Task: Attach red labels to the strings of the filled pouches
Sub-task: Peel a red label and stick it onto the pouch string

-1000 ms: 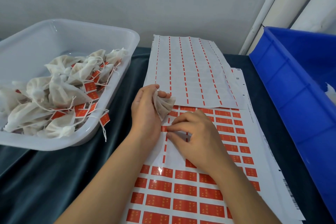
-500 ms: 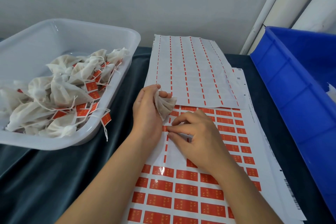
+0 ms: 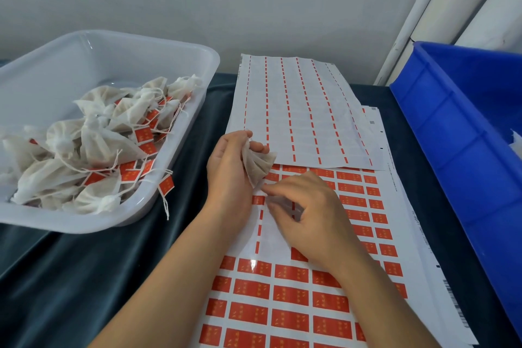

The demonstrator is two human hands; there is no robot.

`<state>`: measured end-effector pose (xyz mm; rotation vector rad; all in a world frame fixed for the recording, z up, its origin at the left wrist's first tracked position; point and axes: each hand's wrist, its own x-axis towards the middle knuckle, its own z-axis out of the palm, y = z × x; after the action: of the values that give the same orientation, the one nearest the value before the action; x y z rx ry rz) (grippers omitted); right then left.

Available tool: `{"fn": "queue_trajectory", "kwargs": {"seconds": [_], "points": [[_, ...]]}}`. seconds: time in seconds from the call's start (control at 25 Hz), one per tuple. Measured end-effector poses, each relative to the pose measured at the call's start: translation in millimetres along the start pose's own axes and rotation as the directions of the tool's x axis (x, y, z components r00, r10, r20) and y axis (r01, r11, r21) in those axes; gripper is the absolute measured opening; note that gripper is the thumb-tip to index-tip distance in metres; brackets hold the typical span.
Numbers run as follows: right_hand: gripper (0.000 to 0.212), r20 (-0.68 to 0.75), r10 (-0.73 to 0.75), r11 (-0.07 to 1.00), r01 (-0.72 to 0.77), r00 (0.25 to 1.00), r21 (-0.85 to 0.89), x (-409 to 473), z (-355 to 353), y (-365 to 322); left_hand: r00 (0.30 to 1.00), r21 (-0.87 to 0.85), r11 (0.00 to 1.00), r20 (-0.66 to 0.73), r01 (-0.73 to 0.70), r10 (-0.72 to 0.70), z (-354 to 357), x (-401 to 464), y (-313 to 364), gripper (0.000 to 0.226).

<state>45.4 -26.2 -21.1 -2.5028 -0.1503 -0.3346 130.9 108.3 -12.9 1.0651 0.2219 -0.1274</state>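
1. I am holding one filled pouch point(image 3: 257, 164) in my left hand point(image 3: 230, 175), fingers curled around its gathered neck, just above the label sheet point(image 3: 285, 288).
2. My right hand point(image 3: 308, 217) is lying on the sheet with thumb and forefinger brought together at a red label point(image 3: 258, 200); I cannot tell if the label is already lifted, and the string of this pouch is hidden.
3. In the clear tray point(image 3: 180, 178) on my left many pouches are lying with red labels on their strings, so I judge much work is done.
4. The upper sheet point(image 3: 299, 110) is showing only thin red strips, so it is used up; the sheet under my hands is still carrying many rows.
5. The pouches are looking like soft, thin, crinkled fabric; the labels are glossy rectangles; the blue bin point(image 3: 457, 150) is hard plastic.
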Motion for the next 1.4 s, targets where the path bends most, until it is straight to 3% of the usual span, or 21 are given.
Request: {"fn": "queue_trajectory", "kwargs": {"seconds": [0.08,0.16,0.24,0.4,0.6,0.88,1.08,1.4], "points": [[0.030,-0.008,0.027,0.999,-0.026,1.000,0.030,-2,-1,-1,0.993,0.096,0.989,-0.016,-0.114,0.116,-2,-1,6,0.014],[0.031,0.007,0.060,0.996,-0.061,0.998,0.059,-3,-1,-3,0.952,0.277,0.915,-0.005,-0.294,0.307,-6,1,14,0.016],[0.032,0.027,0.070,0.995,-0.072,0.997,0.065,-3,-1,-4,0.920,0.395,0.844,0.005,-0.362,0.392,-9,6,18,0.015],[0.029,0.048,0.080,0.995,-0.083,0.996,0.063,-4,-3,-3,0.948,0.448,0.851,-0.022,-0.274,0.316,-9,7,10,0.016],[0.027,0.072,0.092,0.991,-0.099,0.993,0.093,-2,-2,-6,0.935,0.480,0.808,0.084,-0.341,0.344,-5,5,3,0.015],[0.029,0.106,0.088,0.985,-0.102,0.990,0.137,0,-2,-6,0.938,0.445,0.829,0.092,-0.339,0.335,-6,5,5,0.013],[0.022,0.017,0.117,0.982,-0.119,0.993,0.146,-2,-3,-1,0.937,0.457,0.821,0.105,-0.343,0.333,-4,2,4,0.013],[0.028,0.069,0.055,0.991,-0.063,0.996,0.115,-4,-3,-4,0.936,0.459,0.820,0.094,-0.343,0.339,-3,3,5,0.013]]}}
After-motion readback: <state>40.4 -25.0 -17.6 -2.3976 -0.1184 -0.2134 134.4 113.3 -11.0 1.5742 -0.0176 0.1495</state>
